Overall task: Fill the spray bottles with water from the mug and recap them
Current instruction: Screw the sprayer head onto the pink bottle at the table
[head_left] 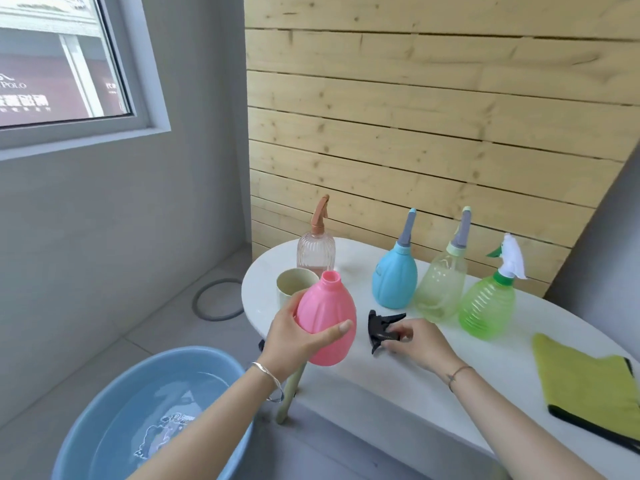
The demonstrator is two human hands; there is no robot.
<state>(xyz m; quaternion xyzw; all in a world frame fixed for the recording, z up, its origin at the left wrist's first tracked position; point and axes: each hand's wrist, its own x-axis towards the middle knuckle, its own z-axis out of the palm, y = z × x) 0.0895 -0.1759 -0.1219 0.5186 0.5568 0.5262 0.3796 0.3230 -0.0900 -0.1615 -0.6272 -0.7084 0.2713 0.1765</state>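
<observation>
Starting at the left, a blue basin [138, 410] holding water is seen on the floor, below the near-left edge of the white table [450, 393]. The pink spray bottle [327, 317] is gripped by the left hand [294, 337], with the thumb laid across its near side and the fingers wrapped round its left side. It is held at the table's near-left edge, its base overhanging the rim. Its long axis is kept almost upright, and its open neck is pointed up. The body is seen as opaque, bulb-shaped and ribbed lengthwise, narrowing to a short threaded neck.

Just behind it a cream mug [294, 284] is stood mouth up, and farther back a clear ribbed bottle [316, 252] with a copper trigger head. To the right of the pink bottle the black spray head [382, 327] is laid on its side on the tabletop, its nozzle end pointing far and right, and it is pinched by the curled fingers of the right hand [420, 342].

Farther right a row is formed by a blue bottle [394, 280], a pale translucent bottle [440, 289] and a green bottle [486, 306], all upright and capped, close together. Open tabletop is left between the right hand and the yellow-green cloth [585, 386], which is laid flat at the near-right edge.
</observation>
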